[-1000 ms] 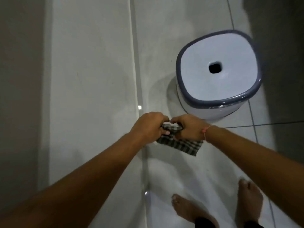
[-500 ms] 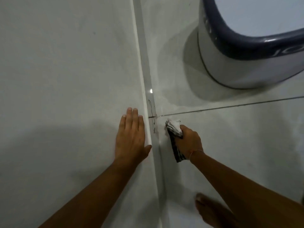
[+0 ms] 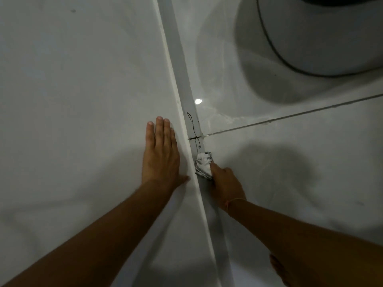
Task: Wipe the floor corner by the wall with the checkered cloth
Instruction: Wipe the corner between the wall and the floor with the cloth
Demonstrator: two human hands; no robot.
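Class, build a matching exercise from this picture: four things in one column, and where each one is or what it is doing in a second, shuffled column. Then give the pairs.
1. left hand
2. right hand
3. cloth
4. stool

a. bunched against the skirting
b. standing on the floor, top right
c. flat on the wall
d. gripping the cloth

Pairs: 1-c, 2-d, 3-a, 4-b

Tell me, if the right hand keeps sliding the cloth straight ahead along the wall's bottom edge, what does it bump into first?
Probably the thin dark squiggle on the grey strip, just ahead of the checkered cloth in the right hand.
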